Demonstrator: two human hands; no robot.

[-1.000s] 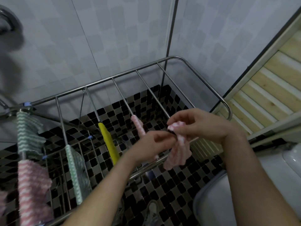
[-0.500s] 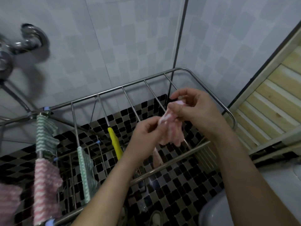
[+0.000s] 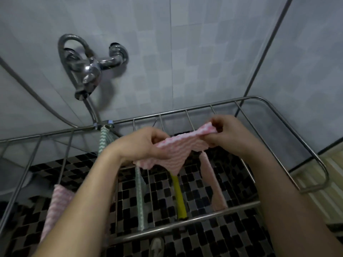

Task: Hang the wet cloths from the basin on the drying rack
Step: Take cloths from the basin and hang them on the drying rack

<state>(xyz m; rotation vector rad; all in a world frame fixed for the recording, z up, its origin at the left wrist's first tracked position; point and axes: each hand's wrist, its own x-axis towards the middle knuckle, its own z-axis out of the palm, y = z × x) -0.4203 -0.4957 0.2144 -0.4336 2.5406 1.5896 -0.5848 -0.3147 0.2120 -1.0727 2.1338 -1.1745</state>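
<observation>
A pink-and-white wavy-striped cloth [image 3: 176, 151] is stretched between both hands above the steel drying rack [image 3: 289, 143]. My left hand [image 3: 141, 143] grips its left edge and my right hand [image 3: 225, 133] pinches its upper right corner. The cloth sags in the middle, apart from the bars. Over the rack's bars hang a pink striped cloth [image 3: 57, 204] at the left, a green striped cloth [image 3: 140, 197], a yellow cloth [image 3: 179, 195] and a plain pink cloth [image 3: 211, 182]. Another green cloth [image 3: 103, 140] hangs at the rack's back bar. The basin is out of view.
A chrome shower mixer tap [image 3: 91, 71] with a hose sticks out of the grey tiled wall above the rack's left half. A thin pipe [image 3: 265, 51] runs up the corner at right. Black-and-white mosaic floor [image 3: 204, 243] lies below. A pale wooden slatted panel [image 3: 332, 175] stands at far right.
Both hands have spread the bunched pink cloth out wide, left hand going left and right hand right. The view has tilted up and left, bringing the tap into sight.
</observation>
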